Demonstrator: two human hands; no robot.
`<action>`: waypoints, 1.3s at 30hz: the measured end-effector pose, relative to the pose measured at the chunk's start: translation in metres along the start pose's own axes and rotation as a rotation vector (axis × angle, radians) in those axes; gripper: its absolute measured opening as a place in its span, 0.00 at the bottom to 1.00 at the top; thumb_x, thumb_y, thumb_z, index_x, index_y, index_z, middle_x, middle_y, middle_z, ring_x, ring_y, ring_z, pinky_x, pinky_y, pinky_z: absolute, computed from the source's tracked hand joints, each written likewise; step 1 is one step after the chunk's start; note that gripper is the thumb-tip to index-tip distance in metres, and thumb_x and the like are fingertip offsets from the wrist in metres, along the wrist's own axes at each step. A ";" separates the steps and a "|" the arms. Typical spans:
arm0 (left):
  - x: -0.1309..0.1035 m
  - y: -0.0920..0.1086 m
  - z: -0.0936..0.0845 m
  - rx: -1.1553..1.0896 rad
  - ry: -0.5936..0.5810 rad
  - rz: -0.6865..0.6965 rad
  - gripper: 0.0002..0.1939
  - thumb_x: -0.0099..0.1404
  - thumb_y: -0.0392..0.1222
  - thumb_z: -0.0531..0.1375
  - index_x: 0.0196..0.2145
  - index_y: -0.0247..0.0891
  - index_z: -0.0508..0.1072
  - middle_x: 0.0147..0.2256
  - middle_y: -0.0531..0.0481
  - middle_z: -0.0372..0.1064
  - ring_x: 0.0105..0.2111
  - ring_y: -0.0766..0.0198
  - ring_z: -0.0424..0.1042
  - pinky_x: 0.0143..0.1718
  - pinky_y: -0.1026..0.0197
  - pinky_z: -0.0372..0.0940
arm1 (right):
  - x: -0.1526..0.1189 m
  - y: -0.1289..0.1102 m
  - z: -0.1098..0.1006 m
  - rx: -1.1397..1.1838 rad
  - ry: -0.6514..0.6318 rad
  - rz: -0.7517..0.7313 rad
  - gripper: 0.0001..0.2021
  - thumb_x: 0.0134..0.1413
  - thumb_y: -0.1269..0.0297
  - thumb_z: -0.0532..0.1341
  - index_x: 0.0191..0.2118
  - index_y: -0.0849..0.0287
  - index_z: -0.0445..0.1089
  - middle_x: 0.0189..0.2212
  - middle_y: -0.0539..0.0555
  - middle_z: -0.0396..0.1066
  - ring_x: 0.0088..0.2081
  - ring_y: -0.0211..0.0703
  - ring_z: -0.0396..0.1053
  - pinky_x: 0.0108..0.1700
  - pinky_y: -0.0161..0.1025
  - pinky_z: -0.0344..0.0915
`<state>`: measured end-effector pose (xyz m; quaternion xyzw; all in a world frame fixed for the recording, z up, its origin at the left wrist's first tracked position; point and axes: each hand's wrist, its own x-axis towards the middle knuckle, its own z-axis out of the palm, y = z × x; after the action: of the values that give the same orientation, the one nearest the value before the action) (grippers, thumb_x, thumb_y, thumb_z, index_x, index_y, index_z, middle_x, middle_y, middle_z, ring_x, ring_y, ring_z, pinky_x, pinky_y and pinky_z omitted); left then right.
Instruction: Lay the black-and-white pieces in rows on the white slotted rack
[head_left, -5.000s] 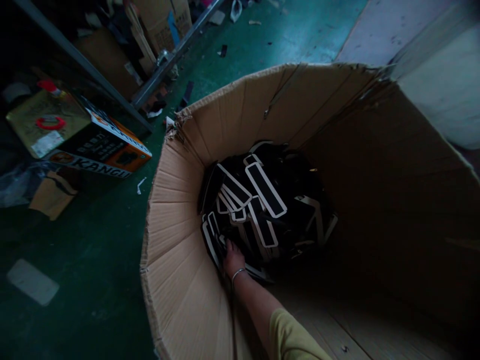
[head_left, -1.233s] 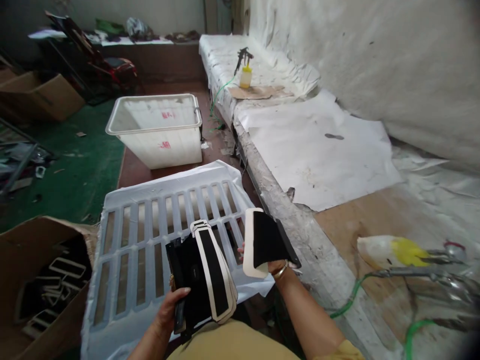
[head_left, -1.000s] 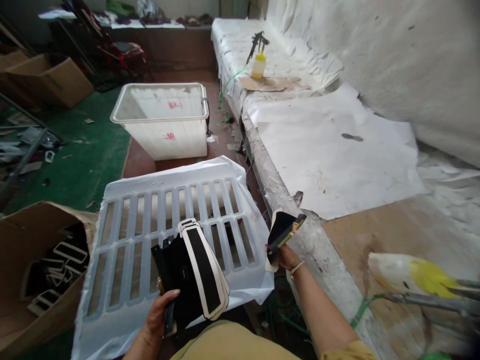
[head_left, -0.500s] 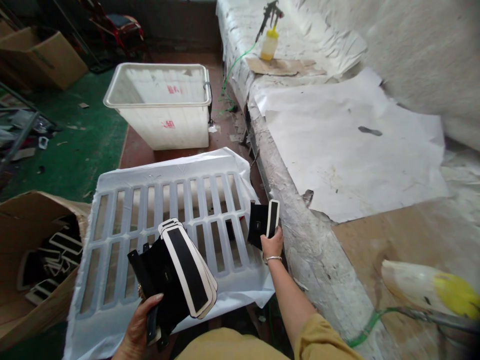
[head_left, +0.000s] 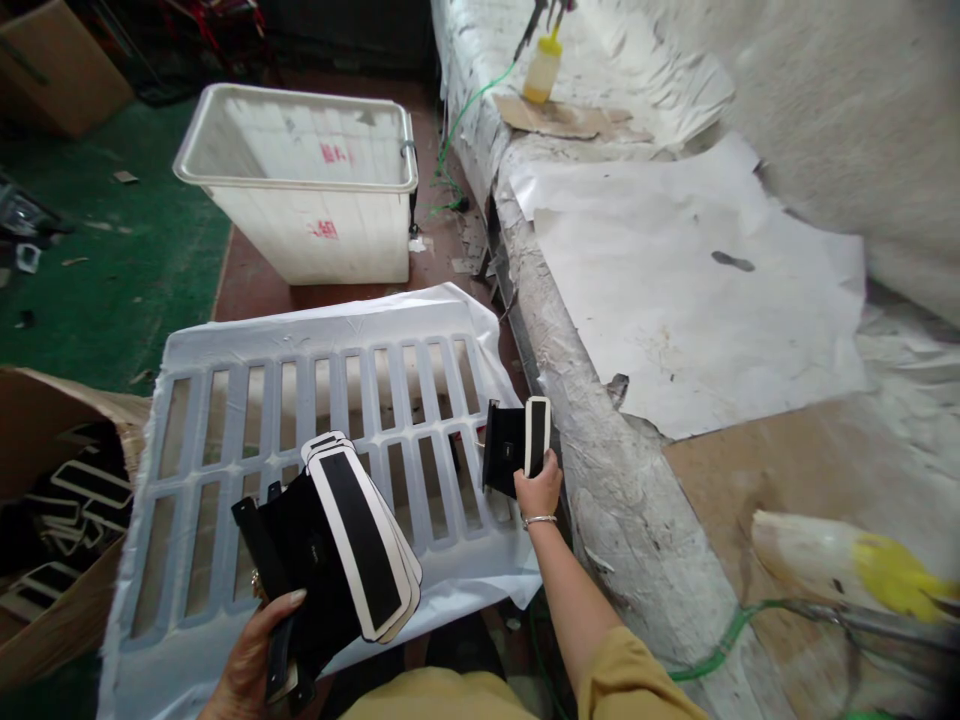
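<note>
My left hand point(head_left: 255, 645) grips a fanned stack of black leather-like pieces point(head_left: 304, 560) by its lower left edge. White-bordered strips point(head_left: 364, 545) overlap along the stack's right side, and a small metal fitting shows at the left. Farther right, my right hand point(head_left: 540, 487) is closed on a single similar black piece point(head_left: 502, 450), thumb and fingers at the lower end of its white-bordered strip. Both hands are above a pale slotted plastic frame point(head_left: 240, 466) with two rows of long openings, lying on white cloth point(head_left: 337, 318). The stack hides part of the frame.
A cardboard box point(head_left: 90, 610) with similar black-and-white pieces stands at left. Beyond the frame is a large white bin point(head_left: 345, 240). At right, a paper-covered bench point(head_left: 622, 270) carries a yellow-capped spray gun bottle point(head_left: 541, 72), another sprayer point(head_left: 806, 560) and a green hose point(head_left: 724, 648).
The view has shifted, so the bin, frame and box appear farther left and the bin higher. Both hands keep their hold, with the single piece turned slightly more upright.
</note>
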<state>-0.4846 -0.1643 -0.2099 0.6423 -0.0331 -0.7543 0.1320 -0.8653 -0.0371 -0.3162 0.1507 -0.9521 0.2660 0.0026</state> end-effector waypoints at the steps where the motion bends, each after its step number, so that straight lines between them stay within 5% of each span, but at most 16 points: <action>1: -0.001 0.001 0.001 -0.001 0.005 0.009 0.18 0.50 0.31 0.63 0.41 0.24 0.72 0.25 0.38 0.75 0.24 0.47 0.74 0.23 0.52 0.73 | -0.001 0.000 0.003 -0.038 0.013 -0.025 0.36 0.38 0.65 0.58 0.58 0.68 0.53 0.45 0.64 0.62 0.46 0.56 0.62 0.49 0.48 0.59; 7: -0.007 0.005 -0.001 0.004 0.033 0.095 0.25 0.48 0.29 0.63 0.47 0.29 0.70 0.29 0.41 0.76 0.24 0.49 0.75 0.22 0.54 0.72 | 0.004 0.007 0.002 -0.160 0.170 -0.034 0.37 0.38 0.66 0.59 0.58 0.71 0.52 0.44 0.66 0.62 0.45 0.58 0.59 0.50 0.50 0.56; 14: -0.010 0.004 -0.002 0.018 0.042 0.048 0.17 0.48 0.31 0.64 0.38 0.26 0.73 0.20 0.43 0.73 0.17 0.51 0.72 0.15 0.58 0.68 | -0.017 0.013 0.012 -0.243 0.019 -0.191 0.37 0.39 0.66 0.59 0.59 0.69 0.51 0.45 0.66 0.60 0.48 0.58 0.57 0.48 0.50 0.57; 20: -0.009 -0.002 -0.001 0.038 0.038 0.087 0.16 0.48 0.30 0.63 0.38 0.26 0.72 0.23 0.40 0.74 0.19 0.49 0.73 0.17 0.55 0.70 | -0.058 0.025 0.028 -0.331 -0.061 -0.142 0.38 0.44 0.59 0.60 0.60 0.69 0.49 0.47 0.68 0.60 0.46 0.58 0.59 0.44 0.49 0.59; 27: -0.005 -0.006 0.000 -0.001 0.042 0.029 0.16 0.51 0.33 0.63 0.40 0.29 0.72 0.22 0.43 0.74 0.24 0.49 0.75 0.21 0.55 0.72 | -0.051 0.006 0.058 -0.294 -0.110 -0.194 0.37 0.46 0.54 0.61 0.59 0.68 0.52 0.47 0.67 0.60 0.46 0.56 0.60 0.44 0.47 0.60; 33: -0.002 -0.010 -0.004 -0.023 0.058 -0.003 0.20 0.49 0.32 0.63 0.43 0.30 0.71 0.26 0.41 0.75 0.30 0.46 0.75 0.24 0.55 0.72 | -0.058 0.022 0.064 -0.350 -0.169 -0.258 0.35 0.50 0.49 0.58 0.59 0.68 0.55 0.51 0.68 0.59 0.48 0.58 0.58 0.45 0.48 0.59; 39: -0.010 -0.008 0.006 -0.006 0.089 -0.011 0.14 0.51 0.35 0.63 0.37 0.30 0.71 0.24 0.40 0.74 0.26 0.44 0.75 0.21 0.52 0.71 | -0.067 0.028 0.065 -0.367 -0.176 -0.279 0.33 0.54 0.47 0.55 0.59 0.66 0.55 0.54 0.69 0.57 0.51 0.58 0.56 0.46 0.50 0.57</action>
<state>-0.4902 -0.1545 -0.2009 0.6749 -0.0214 -0.7258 0.1310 -0.8046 -0.0282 -0.3918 0.3005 -0.9510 0.0713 -0.0163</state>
